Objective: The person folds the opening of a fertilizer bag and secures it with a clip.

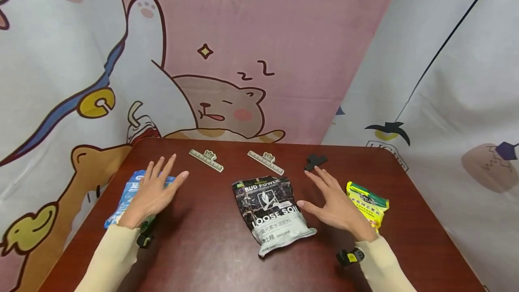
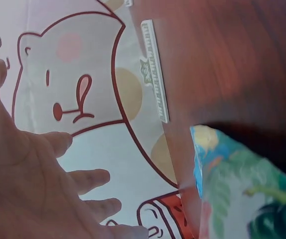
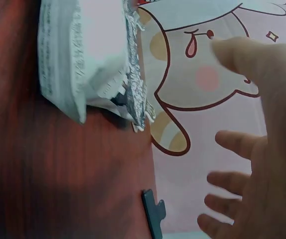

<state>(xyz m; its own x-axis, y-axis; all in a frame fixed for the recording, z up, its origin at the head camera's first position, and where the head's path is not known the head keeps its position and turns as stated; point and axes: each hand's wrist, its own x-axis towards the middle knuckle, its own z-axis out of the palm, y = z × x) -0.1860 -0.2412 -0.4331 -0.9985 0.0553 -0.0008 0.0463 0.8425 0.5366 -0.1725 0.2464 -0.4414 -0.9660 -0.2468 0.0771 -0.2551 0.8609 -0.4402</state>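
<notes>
The left hand (image 1: pixel 155 193) and right hand (image 1: pixel 338 205) spread wide, holding nothing; the Loose Soil pouch (image 1: pixel 270 213) seems pliant, slick, fairly weighty, best gripped by both sides.

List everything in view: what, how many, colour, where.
Table: 1, red-brown, beneath the bags
Cartoon backdrop: 1, mostly pink and white, behind table
LOOSE SOIL bag: 1, black and grey, table's middle
Left bag: 1, mostly blue, table's left
Right bag: 1, yellow and green, table's right
Keyboard-patterned clips: 2, pale and black, far side
Plain clip: 1, black, right of those
Wrist devices: 2, dark, one per wrist
Sleeves: 2, cream, forearms
Left grip: 1, bare, near left bag
Right grip: 1, bare, near plain clip
</notes>
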